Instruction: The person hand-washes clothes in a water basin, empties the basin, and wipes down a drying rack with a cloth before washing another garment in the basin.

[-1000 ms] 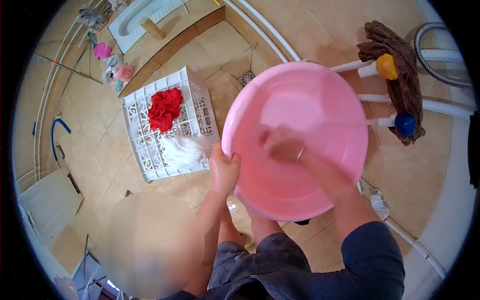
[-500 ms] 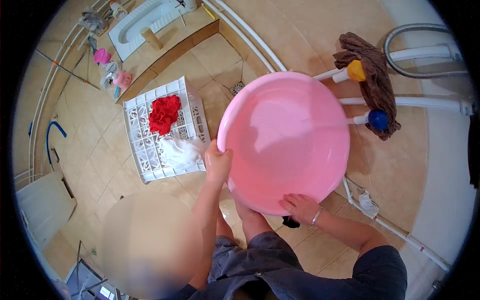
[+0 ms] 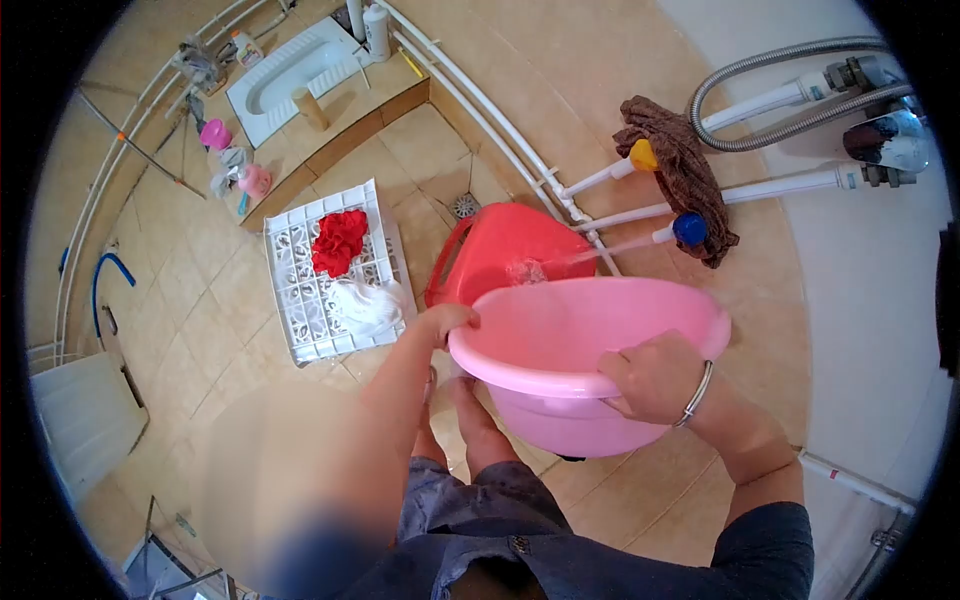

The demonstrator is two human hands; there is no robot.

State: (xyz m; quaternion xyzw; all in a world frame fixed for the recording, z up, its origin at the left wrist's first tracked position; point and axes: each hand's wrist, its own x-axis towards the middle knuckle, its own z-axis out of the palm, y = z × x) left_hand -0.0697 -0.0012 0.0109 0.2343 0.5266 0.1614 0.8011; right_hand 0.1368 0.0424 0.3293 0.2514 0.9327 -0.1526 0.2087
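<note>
A large pink basin (image 3: 585,380) is tilted away from my body, and I see both its inside and the outer wall facing me. My left hand (image 3: 446,322) is closed around its left rim. At the near rim, my right hand (image 3: 656,378) grips with fingers folded over the edge. Just beyond the basin stands a red plastic thing like a stool (image 3: 490,250). A thin stream of water from the tap with the blue handle (image 3: 689,230) splashes onto its top.
Left of the basin, a white plastic crate (image 3: 300,338) bears a red cloth (image 3: 340,242) and a white cloth (image 3: 366,306). A brown cloth (image 3: 672,140) hangs over the pipes at right. Beyond are a raised step (image 3: 370,125) and a squat toilet (image 3: 285,85).
The basin has moved toward me and tipped, uncovering the red stool-like thing. Water that ran into the basin now falls on the red surface. My right hand has taken hold of the rim.
</note>
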